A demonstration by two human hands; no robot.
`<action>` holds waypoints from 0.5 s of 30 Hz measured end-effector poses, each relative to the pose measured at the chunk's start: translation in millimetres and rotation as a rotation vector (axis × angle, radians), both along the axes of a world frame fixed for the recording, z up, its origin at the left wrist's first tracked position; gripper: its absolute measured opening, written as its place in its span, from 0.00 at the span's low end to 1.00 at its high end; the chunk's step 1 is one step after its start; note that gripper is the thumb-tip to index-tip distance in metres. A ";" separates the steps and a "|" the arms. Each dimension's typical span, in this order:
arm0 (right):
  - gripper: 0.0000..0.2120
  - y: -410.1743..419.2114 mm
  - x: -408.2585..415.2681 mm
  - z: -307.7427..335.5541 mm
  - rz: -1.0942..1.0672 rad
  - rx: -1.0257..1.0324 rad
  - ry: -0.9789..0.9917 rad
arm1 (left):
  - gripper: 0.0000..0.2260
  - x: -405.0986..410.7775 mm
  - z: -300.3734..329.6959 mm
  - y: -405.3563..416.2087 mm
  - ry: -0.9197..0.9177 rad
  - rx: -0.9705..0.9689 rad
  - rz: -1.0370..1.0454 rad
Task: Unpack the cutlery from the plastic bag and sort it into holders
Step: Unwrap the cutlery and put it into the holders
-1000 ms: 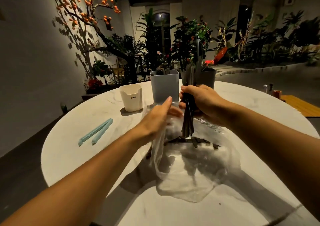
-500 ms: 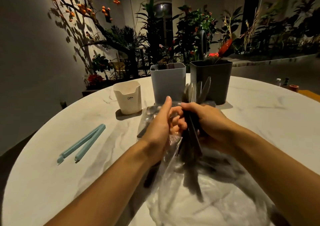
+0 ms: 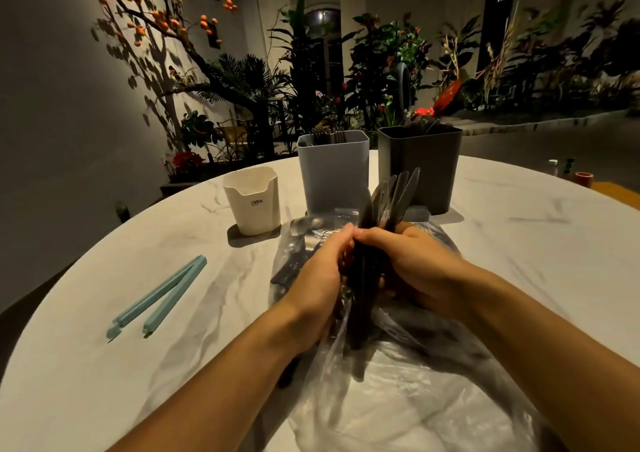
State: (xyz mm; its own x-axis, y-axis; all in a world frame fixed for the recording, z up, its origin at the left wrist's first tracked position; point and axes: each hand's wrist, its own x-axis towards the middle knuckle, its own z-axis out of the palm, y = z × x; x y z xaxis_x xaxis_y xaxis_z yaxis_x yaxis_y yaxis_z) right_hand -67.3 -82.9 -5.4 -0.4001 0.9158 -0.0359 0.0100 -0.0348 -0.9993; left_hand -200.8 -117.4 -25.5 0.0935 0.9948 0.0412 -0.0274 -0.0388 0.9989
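Since the earlier frame both hands have closed in together: right hand (image 3: pixel 412 264) grips the bundle of dark cutlery (image 3: pixel 388 216) upright, tips fanned toward the holders, while the left hand (image 3: pixel 322 271) curls against its handles, apparently gripping too. The bundle rises out of the clear plastic bag (image 3: pixel 398 399) on the bench (image 3: pixel 104 382). Behind stand the cream holder (image 3: pixel 252 199), grey holder (image 3: pixel 333 171) and dark holder (image 3: pixel 420 167); blue clip (image 3: pixel 159 299) lies left.

Both bare forearms extended forward, converging mid-scene. Left hand (image 3: pixel 322 275) and right hand (image 3: pixel 412 264) touching, fingers curled, gripping.
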 end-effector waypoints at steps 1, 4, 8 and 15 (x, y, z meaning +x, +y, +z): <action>0.13 -0.4 -0.4 -1.2 -0.007 0.003 0.004 | 0.17 -0.1 -0.7 -0.5 0.001 0.011 0.009; 0.15 0.4 0.8 -1.9 0.009 -0.030 0.037 | 0.12 -2.3 -2.3 -0.6 0.016 0.061 -0.052; 0.13 -1.2 5.0 -1.2 0.057 -0.053 0.078 | 0.20 -1.9 -0.8 -0.6 0.155 0.135 -0.063; 0.11 3.3 9.8 -1.5 -0.008 0.144 0.039 | 0.13 1.0 -1.3 -3.0 0.199 0.186 0.028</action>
State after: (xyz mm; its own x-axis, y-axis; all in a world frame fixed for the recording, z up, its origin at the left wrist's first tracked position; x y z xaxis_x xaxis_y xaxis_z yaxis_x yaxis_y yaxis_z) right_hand -57.6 -79.6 -6.9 -0.3914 0.9134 0.1119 -0.0289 0.1093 -0.9936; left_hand -199.9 -120.4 -26.8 0.0905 0.9740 0.2075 0.1722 -0.2206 0.9601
